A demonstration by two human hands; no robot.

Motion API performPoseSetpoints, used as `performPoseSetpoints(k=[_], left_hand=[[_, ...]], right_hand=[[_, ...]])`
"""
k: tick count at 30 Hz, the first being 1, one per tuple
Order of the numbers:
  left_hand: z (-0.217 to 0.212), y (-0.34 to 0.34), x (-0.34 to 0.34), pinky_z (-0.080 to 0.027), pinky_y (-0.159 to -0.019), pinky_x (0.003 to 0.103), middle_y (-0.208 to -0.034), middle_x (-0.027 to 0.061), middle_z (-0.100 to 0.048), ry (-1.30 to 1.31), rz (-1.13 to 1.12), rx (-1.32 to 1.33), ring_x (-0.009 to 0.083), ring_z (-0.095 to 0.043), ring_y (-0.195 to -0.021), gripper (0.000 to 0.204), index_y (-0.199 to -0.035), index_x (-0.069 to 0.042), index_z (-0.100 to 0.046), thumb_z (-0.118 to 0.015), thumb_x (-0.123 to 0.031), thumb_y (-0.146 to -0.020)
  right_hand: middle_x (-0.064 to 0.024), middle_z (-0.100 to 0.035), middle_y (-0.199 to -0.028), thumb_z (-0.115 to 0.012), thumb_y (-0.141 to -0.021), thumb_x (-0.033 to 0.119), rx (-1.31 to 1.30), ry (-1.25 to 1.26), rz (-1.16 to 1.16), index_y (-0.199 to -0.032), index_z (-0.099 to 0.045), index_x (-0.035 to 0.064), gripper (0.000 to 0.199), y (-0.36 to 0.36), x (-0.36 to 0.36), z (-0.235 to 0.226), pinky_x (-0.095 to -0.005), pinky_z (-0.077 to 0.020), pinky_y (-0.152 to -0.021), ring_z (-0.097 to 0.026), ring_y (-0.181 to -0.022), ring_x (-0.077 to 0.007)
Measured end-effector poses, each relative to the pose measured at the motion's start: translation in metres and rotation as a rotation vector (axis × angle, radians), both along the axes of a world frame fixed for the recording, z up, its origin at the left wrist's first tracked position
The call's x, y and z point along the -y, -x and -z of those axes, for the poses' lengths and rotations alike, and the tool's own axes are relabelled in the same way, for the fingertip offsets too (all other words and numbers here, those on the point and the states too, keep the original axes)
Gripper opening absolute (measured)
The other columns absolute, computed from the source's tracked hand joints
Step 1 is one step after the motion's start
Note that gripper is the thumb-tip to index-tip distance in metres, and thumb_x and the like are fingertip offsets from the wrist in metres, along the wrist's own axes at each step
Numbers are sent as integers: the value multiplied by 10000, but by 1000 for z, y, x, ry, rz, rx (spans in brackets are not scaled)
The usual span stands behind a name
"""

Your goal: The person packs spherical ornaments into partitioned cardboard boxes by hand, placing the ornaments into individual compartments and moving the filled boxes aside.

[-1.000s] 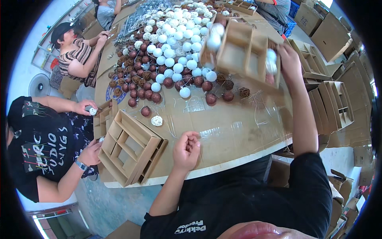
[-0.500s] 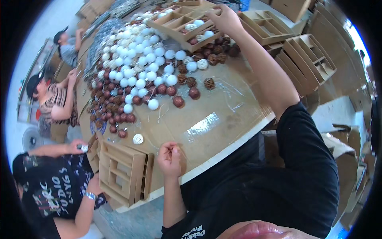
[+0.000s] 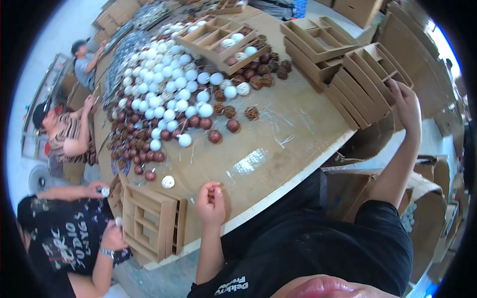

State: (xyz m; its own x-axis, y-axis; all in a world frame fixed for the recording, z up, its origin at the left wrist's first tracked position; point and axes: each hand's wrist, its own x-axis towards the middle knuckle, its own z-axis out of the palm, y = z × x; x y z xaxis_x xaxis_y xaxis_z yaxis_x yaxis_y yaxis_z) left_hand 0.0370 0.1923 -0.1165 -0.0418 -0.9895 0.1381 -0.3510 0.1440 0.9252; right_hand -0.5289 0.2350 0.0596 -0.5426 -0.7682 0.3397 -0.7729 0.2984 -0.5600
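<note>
the right hand (image 3: 407, 105) is out at the far right, with its fingers (image 3: 393, 85) at the outer rim of the top box (image 3: 366, 85), a brown cardboard one with dividers. the fingertips seem to touch that rim, on the side away from the table (image 3: 310, 131); the thumb is hidden, so i cannot tell whether they are clamped on it. the top box sits tilted on a leaning stack of like boxes (image 3: 343, 97) at the table's right edge. just behind it is another pile of boxes (image 3: 302, 47).

the left hand (image 3: 210, 204) is near the table's front edge, well apart from the top box. its fingers are loosely bent, the thumb a little apart from them, and nothing shows in them.

left of the left hand stand two divided boxes (image 3: 166, 226) on edge, close together. beyond it, a white woven ball (image 3: 168, 182) lies alone near a heap of white balls (image 3: 181, 105) and brown balls (image 3: 214, 136). a partly filled box (image 3: 200, 36) rests on the heap, balls in its right-hand compartments. at the left, a co-worker in a black shirt (image 3: 62, 238) holds a small pale ball (image 3: 105, 191).
</note>
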Motion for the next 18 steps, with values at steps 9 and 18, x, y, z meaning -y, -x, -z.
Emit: performPoseSetpoints(k=[9, 18], left_hand=[[8, -9, -14, -480, -695, 209, -939, -1, -655, 38, -31, -238, 51, -589, -814, 115, -1130, -23, -684, -647, -99, -1051], [-45, -15, -46, -523, -690, 272, -870, 73, -682, 295, -38, 108, 139, -646, -747, 109, -1080, -1, -700, -676, -44, -982]], right_hand=[[-74, -566, -1432, -815, -871, 149, 219, -113, -386, -1314, -653, 14, 490, -10, -15, -4, -341, -504, -1037, -613, -1230, -200], [-87, -671, -1182, -744, -888, -41, -16, 537, -202, -1161, -701, -57, 277, -19, -24, 4, -287, -530, -864, -665, -988, -201]])
